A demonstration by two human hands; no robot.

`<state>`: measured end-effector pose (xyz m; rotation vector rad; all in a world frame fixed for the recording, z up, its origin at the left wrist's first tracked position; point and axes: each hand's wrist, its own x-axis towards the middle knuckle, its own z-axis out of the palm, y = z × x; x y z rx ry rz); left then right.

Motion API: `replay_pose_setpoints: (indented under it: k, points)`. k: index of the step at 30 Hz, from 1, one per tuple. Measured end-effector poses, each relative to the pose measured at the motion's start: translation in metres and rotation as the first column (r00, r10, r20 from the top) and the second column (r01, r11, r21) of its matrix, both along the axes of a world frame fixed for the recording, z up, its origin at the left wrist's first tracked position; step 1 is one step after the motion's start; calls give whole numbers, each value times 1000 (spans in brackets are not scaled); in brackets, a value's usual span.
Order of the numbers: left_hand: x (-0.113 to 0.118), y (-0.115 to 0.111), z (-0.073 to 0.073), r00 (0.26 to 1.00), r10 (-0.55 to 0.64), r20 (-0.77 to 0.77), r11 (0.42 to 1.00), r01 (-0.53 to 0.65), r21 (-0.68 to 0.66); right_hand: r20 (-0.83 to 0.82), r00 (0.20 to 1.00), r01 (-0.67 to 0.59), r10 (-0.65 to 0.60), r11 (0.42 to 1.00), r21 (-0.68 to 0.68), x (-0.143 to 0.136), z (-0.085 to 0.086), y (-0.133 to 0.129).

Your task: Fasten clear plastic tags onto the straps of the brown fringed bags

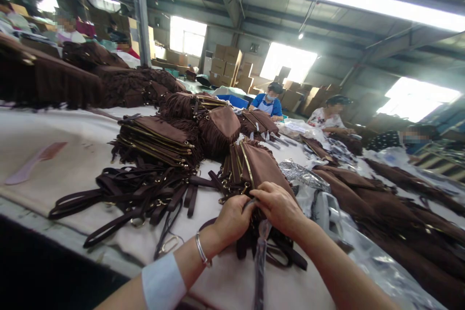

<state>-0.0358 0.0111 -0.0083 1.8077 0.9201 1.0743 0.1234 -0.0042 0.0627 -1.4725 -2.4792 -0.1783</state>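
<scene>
Both hands meet at the near end of a brown zipped bag [263, 164], where gold hardware shows. My left hand [232, 218] pinches a small dark piece between thumb and finger; a silver bracelet circles its wrist. Close against it, my right hand [278, 206] has its fingers bent over the same spot, and what they grip is hidden. A strap in clear plastic [260, 264] hangs down below the hands. Loose dark straps [145, 198] with metal rings lie to the left, in front of a stack of zipped fringed bags [156, 140].
A pink comb [36, 162] lies on the pale tabletop [87, 140] at left. More brown bags [366, 193] and clear plastic bags [385, 266] spread to the right. Fringed brown pieces [134, 85] are heaped farther back. Several people sit beyond, near cardboard boxes [225, 65].
</scene>
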Motion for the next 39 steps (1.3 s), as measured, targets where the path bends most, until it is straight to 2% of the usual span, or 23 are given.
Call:
replay_pose_setpoints:
  k: [3,6,8,10,11,12,13,15,16,17,19,20,22,25,27,29,30,31,33,34,35,37,39]
  points:
    - [0,-1,0,999,21,-46,1000,-20,24,70,995,-64,65,998,-16,1,1,2]
    - [1,-1,0,999,35,-36,999,-35,-12,122,990,-72,69,997,18,0,-5,2]
    - [1,1,1,1000,14,0,995,-14,-97,151,987,-69,59,995,65,0,-10,0]
    - [0,4,3,996,-63,56,951,77,-298,165,985,-78,59,991,113,0,-15,-3]
    - [-1,6,4,986,-127,112,886,164,-435,166,984,-86,64,988,130,1,-18,-5]
    - [-2,9,5,962,-192,192,781,268,-564,163,984,-94,70,985,143,2,-19,-7]
    - [-4,11,5,925,-241,293,648,378,-661,157,985,-100,76,982,158,3,-21,-8]
    - [-7,15,5,831,-265,488,391,556,-734,143,986,-116,89,975,190,7,-23,-10]
    - [-8,16,5,790,-249,560,304,613,-729,134,986,-127,101,970,209,8,-24,-10]
    - [-8,16,5,762,-222,609,249,648,-720,126,985,-143,116,963,227,10,-25,-10]
    - [-5,14,4,744,-160,649,206,668,-715,119,981,-182,156,952,247,11,-27,-10]
    - [-3,12,4,754,-135,643,212,656,-725,117,978,-199,175,948,248,12,-28,-11]
    - [1,7,4,810,-95,578,275,580,-767,109,974,-217,196,949,230,14,-30,-17]
    - [7,0,5,914,-46,403,443,380,-812,29,987,-163,161,959,233,28,-32,-35]
    - [9,-3,3,949,-41,311,551,282,-786,-102,993,-29,62,954,298,54,-33,-50]
    - [11,-3,-1,964,-62,260,634,239,-735,-302,947,222,-111,904,365,94,-32,-64]
    - [12,-3,-3,968,-70,241,670,225,-707,-416,881,389,-228,848,360,117,-32,-70]
    - [13,-3,-6,972,-73,225,703,210,-680,-520,771,568,-368,766,299,142,-33,-75]
    - [15,-3,-11,978,-68,199,760,180,-625,-629,422,842,-652,540,5,186,-37,-86]
    - [16,-3,-12,980,-63,189,781,166,-602,-631,246,870,-736,454,-191,203,-41,-91]
    - [17,-3,-13,983,-57,176,796,151,-587,-625,132,834,-769,427,-348,216,-46,-95]
    - [19,-2,-13,989,-55,140,810,126,-572,-629,109,780,-770,458,-426,229,-58,-100]
    - [20,-1,-12,992,-59,115,812,114,-572,-668,125,745,-734,514,-425,228,-71,-98]
